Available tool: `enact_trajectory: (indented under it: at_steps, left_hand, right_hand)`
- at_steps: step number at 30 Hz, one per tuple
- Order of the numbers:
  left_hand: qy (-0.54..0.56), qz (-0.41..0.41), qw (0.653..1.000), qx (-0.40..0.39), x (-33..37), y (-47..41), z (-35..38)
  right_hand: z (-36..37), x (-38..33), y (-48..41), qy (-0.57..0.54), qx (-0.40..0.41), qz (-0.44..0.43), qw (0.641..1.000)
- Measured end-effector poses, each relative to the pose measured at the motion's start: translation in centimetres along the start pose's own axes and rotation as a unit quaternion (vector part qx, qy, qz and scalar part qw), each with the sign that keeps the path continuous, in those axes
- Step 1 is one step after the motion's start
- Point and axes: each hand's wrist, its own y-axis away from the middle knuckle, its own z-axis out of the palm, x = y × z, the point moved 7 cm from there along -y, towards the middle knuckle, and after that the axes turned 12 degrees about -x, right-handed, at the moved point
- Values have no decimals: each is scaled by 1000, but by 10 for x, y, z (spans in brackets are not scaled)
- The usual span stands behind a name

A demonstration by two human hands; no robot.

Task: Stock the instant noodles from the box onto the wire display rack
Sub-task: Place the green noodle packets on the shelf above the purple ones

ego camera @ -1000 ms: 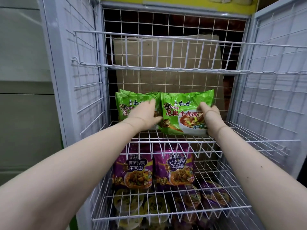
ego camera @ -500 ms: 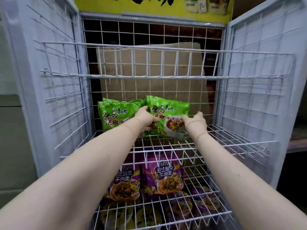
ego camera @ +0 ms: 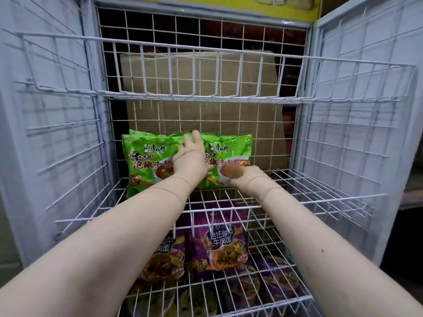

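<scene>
The left hand (ego camera: pixel 191 157) lies open, fingers straight and pointing up, flat against the seam where two green noodle packs meet. The right hand (ego camera: pixel 243 177) has its fingers curled at the lower right corner of the right green pack (ego camera: pixel 231 154); whether they pinch the wrapper cannot be told.

The left green pack (ego camera: pixel 148 161) and the right one stand side by side, touching, on the middle shelf (ego camera: pixel 304 181) of the wire display rack (ego camera: pixel 68 138), at its back left. Both stand on their bottom edges, top seals up, printed faces forward, leaning slightly back toward the rear grid. They look about as wide as tall.

On the shelf below stand two purple noodle packs (ego camera: pixel 219 243), upright, faces forward. Under those lie round noodle bowls (ego camera: pixel 278 277), too blurred to count. A cardboard box (ego camera: pixel 201 85) stands behind the rear grid.
</scene>
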Motion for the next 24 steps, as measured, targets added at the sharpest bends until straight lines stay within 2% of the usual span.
enact_trajectory:
  at_steps: [2,6,14,19,24]
  left_hand:
    - [-88,75,992,46,14,2,-1]
    - [-45,163,983,-75,27,7,20]
    - [2,148,962,-231,25,49,21]
    - [50,117,975,-182,8,62,-3]
    - [109,74,985,-111,10,72,-29]
  right_hand:
    - [1,2,-3,14,0,5,1000]
    - [3,5,-8,24,-4,10,1000]
    - [-4,-1,1,-34,26,7,999]
    - [-31,-25,34,-123,108,-56,985]
    - [-36,-50,75,-277,99,-160,942]
